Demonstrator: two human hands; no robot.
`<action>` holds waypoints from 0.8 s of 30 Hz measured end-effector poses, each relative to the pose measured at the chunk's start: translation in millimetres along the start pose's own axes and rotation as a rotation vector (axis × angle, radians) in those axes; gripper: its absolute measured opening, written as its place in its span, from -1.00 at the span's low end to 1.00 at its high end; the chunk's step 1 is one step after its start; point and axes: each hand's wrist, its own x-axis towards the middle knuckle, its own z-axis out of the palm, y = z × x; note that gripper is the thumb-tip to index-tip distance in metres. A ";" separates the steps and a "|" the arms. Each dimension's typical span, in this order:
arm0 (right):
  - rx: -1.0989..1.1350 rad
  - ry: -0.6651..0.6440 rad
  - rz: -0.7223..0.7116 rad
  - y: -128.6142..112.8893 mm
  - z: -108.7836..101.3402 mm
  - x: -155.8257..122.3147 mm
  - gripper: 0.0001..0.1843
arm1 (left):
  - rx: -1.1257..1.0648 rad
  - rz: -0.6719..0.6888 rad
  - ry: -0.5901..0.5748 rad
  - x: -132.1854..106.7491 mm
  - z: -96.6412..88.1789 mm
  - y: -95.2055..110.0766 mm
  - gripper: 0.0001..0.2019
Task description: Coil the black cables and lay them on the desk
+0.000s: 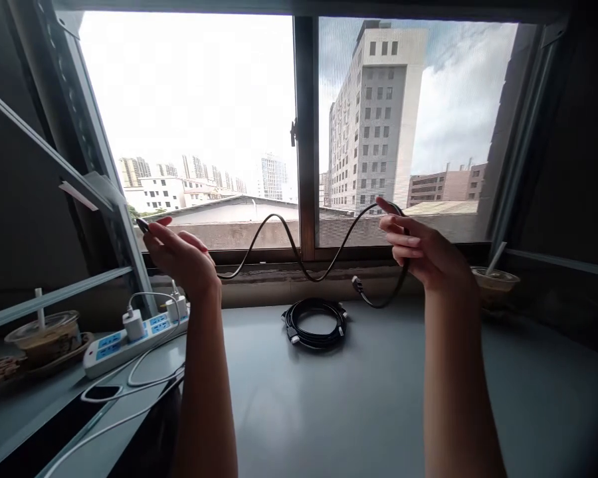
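Observation:
A black cable [299, 255] hangs in waves in front of the window between my two raised hands. My left hand [179, 255] pinches one end of it, the plug poking out to the left. My right hand [418, 249] is closed round a loop of the same cable, and the other plug [357, 284] dangles below it. On the grey table [359, 398] under the hands lies a coiled black cable [315, 323], touched by neither hand.
A white power strip [129, 338] with chargers and white leads lies at the left, beside a dark phone [99, 393]. A lidded drink cup [44, 335] stands far left, another cup [494, 282] at the right by the window frame [306, 133].

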 end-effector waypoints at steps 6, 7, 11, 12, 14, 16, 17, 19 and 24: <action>-0.277 -0.019 0.041 15.4 21.8 3.2 -0.50 | -0.283 -0.120 -0.316 -18.0 20.5 12.6 -0.76; -0.304 -0.043 0.047 20.7 27.7 5.0 -0.47 | -0.282 -0.109 -0.363 -21.8 25.3 12.6 -0.77; -0.403 -0.109 0.114 40.6 48.5 10.7 -0.33 | -0.293 -0.134 -0.426 -40.2 40.9 18.6 -0.78; -0.431 -0.127 0.144 44.2 51.9 11.5 -0.29 | -0.311 -0.142 -0.442 -45.5 43.4 22.7 -0.78; -0.453 -0.177 0.203 48.9 56.5 12.2 -0.22 | -0.342 -0.153 -0.493 -56.7 47.0 32.0 -0.77; -0.421 -0.220 0.232 50.4 59.0 11.9 -0.16 | -0.356 -0.149 -0.556 -67.3 49.7 39.7 -0.77; -0.402 -0.225 0.232 50.1 59.8 11.4 -0.16 | -0.356 -0.139 -0.575 -71.9 51.0 42.1 -0.77; -0.374 -0.202 0.204 47.9 61.2 9.9 -0.22 | -0.343 -0.124 -0.559 -78.7 53.5 43.5 -0.75; -0.405 -0.080 0.074 38.5 60.7 6.5 -0.41 | -0.282 -0.207 -0.288 -77.9 54.0 39.0 -0.72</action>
